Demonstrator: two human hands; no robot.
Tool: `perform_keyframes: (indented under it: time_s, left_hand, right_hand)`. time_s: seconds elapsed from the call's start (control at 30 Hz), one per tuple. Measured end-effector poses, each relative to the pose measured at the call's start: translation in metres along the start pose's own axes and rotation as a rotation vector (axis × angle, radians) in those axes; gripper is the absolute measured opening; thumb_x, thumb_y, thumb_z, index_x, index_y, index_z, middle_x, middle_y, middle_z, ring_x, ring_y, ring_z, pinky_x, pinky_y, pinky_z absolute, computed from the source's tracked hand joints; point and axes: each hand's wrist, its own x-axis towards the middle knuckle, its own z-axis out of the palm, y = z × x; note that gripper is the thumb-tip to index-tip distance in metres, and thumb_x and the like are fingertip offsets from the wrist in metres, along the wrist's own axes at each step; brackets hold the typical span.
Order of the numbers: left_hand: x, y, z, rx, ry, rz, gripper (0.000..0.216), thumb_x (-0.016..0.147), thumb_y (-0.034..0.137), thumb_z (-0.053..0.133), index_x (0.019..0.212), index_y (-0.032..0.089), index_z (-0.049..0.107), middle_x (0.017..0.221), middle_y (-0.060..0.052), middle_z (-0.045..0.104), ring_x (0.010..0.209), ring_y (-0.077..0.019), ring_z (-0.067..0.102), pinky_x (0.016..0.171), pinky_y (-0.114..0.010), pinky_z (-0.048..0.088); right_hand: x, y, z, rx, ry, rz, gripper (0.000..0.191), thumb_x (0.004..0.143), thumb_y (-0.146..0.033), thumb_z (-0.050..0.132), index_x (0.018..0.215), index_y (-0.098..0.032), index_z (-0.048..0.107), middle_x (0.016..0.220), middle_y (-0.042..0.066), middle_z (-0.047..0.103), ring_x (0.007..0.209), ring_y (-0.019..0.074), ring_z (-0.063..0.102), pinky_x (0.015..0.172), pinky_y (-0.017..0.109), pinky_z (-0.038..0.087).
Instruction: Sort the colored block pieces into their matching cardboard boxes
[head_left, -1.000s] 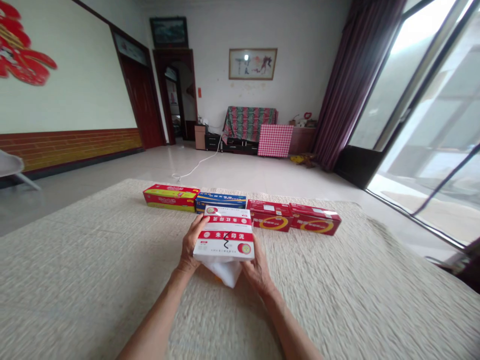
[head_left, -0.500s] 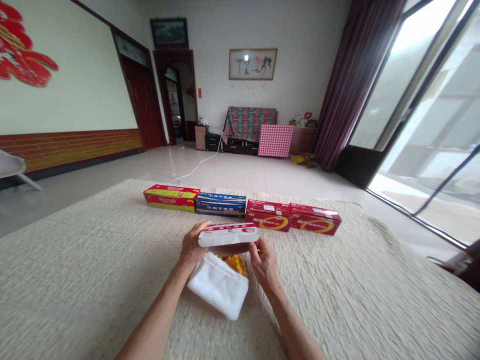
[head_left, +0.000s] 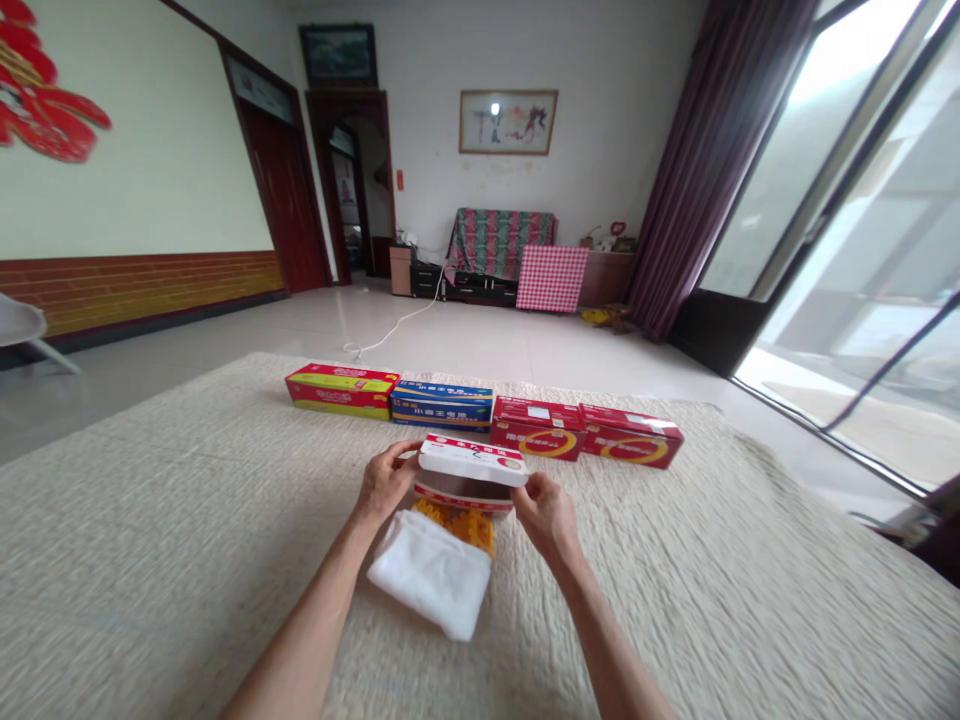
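A red-and-white cardboard box point(head_left: 474, 458) with printed lettering is held between my hands at the centre, its lid raised and its brownish inside showing as a narrow dark gap. My left hand point(head_left: 386, 485) pinches the left end near the lid. At the other end, the fingers of my right hand point(head_left: 551, 515) close on the lid's right corner. Just in front of the box lies a folded white cloth point(head_left: 431, 575). Partly under and behind that cloth is a bright yellow-orange item point(head_left: 469, 527) with a ruffled edge, whose kind I cannot tell.
Beyond my hands stands a row of closed boxes: a red-and-green box point(head_left: 341, 392), a blue box point(head_left: 441, 405), and two red boxes point(head_left: 536, 430) side by side. All rest on a textured beige cover point(head_left: 187, 520). A white cord point(head_left: 397, 328) runs over the tiled floor behind.
The box has shifted slightly right, and more of its inside and red front edge shows. My right hand has moved a little right with it; the cloth stays nearly where it was.
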Motion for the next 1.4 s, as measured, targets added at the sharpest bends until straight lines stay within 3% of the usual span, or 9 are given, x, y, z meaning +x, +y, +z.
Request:
perform_keyframes:
  time_s: [0.1, 0.23, 0.4, 0.7, 0.9, 1.1, 1.23, 1.33, 1.4]
  left_hand:
    - [0.001, 0.001, -0.001, 0.056, 0.017, 0.033, 0.037, 0.073, 0.047, 0.064, 0.095, 0.018, 0.073, 0.087, -0.005, 0.076, 0.087, -0.0240, 0.070, 0.075, -0.028, 0.053]
    - [0.001, 0.001, -0.001, 0.105, 0.004, 0.056, 0.036, 0.076, 0.047, 0.061, 0.095, 0.019, 0.073, 0.094, -0.004, 0.076, 0.091, -0.0235, 0.069, 0.080, -0.028, 0.051]
    - [0.002, -0.001, 0.000, 0.129, -0.001, 0.068, 0.038, 0.077, 0.045, 0.058, 0.097, 0.017, 0.073, 0.089, -0.005, 0.076, 0.085, -0.0225, 0.069, 0.076, -0.028, 0.052]
    - [0.003, -0.003, 0.001, 0.152, -0.064, 0.121, 0.038, 0.080, 0.044, 0.055, 0.099, 0.015, 0.073, 0.090, -0.006, 0.076, 0.084, -0.0222, 0.070, 0.074, -0.028, 0.054]
    - [0.003, -0.004, 0.002, 0.178, -0.087, 0.152, 0.041, 0.083, 0.046, 0.052, 0.103, 0.016, 0.072, 0.100, -0.007, 0.075, 0.094, -0.0231, 0.069, 0.082, -0.029, 0.053]
    - [-0.001, 0.003, 0.000, 0.243, -0.118, 0.134, 0.045, 0.086, 0.047, 0.049, 0.114, 0.018, 0.067, 0.113, -0.008, 0.071, 0.105, -0.0227, 0.065, 0.091, -0.031, 0.050]
    - [-0.004, 0.014, -0.004, 0.324, -0.137, 0.176, 0.041, 0.087, 0.044, 0.046, 0.115, 0.021, 0.067, 0.119, -0.007, 0.068, 0.111, -0.0221, 0.063, 0.096, -0.032, 0.048]
    - [-0.005, 0.019, -0.005, 0.327, -0.124, 0.186, 0.040, 0.085, 0.042, 0.051, 0.115, 0.020, 0.066, 0.121, -0.008, 0.068, 0.113, -0.0227, 0.062, 0.099, -0.034, 0.046]
    - [-0.006, 0.019, -0.004, 0.322, -0.095, 0.187, 0.039, 0.083, 0.039, 0.054, 0.115, 0.020, 0.066, 0.122, -0.009, 0.067, 0.113, -0.0232, 0.061, 0.099, -0.035, 0.047]
  right_hand:
    - [-0.001, 0.000, 0.001, -0.023, 0.050, -0.105, 0.027, 0.079, -0.038, 0.052, 0.059, -0.020, 0.055, 0.054, 0.000, 0.056, 0.052, 0.0148, 0.054, 0.054, 0.026, 0.038]
    - [-0.001, 0.001, 0.003, 0.023, 0.182, -0.425, 0.015, 0.077, -0.027, 0.054, 0.085, -0.018, 0.062, 0.090, 0.008, 0.063, 0.084, 0.0220, 0.060, 0.076, 0.035, 0.048]
    - [0.005, 0.009, 0.008, 0.155, 0.167, -0.519, 0.047, 0.075, -0.017, 0.049, 0.123, -0.017, 0.053, 0.126, 0.015, 0.053, 0.113, 0.0261, 0.053, 0.093, 0.046, 0.047]
    - [0.007, 0.011, 0.006, 0.195, 0.053, -0.290, 0.051, 0.075, -0.027, 0.052, 0.125, -0.017, 0.054, 0.116, 0.013, 0.056, 0.081, 0.0195, 0.059, 0.068, 0.037, 0.054]
    - [0.007, 0.011, 0.010, 0.111, 0.079, -0.181, 0.051, 0.076, -0.041, 0.054, 0.119, -0.013, 0.059, 0.107, 0.015, 0.054, 0.095, 0.0266, 0.057, 0.079, 0.043, 0.053]
    - [0.012, 0.019, 0.012, 0.076, 0.094, -0.206, 0.047, 0.081, -0.051, 0.048, 0.108, -0.015, 0.064, 0.111, 0.015, 0.056, 0.107, 0.0286, 0.054, 0.095, 0.046, 0.045]
    - [0.011, 0.018, -0.003, 0.023, 0.240, -0.239, 0.050, 0.081, -0.048, 0.048, 0.114, -0.012, 0.059, 0.117, 0.018, 0.054, 0.113, 0.0309, 0.052, 0.097, 0.048, 0.042]
    - [-0.003, 0.007, -0.024, -0.032, 0.320, -0.236, 0.039, 0.082, -0.045, 0.048, 0.102, -0.015, 0.063, 0.104, 0.015, 0.060, 0.099, 0.0277, 0.058, 0.085, 0.044, 0.046]
    - [-0.020, -0.004, -0.036, -0.068, 0.222, -0.232, 0.028, 0.083, -0.040, 0.047, 0.084, -0.018, 0.065, 0.086, 0.009, 0.062, 0.079, 0.0222, 0.061, 0.073, 0.037, 0.047]
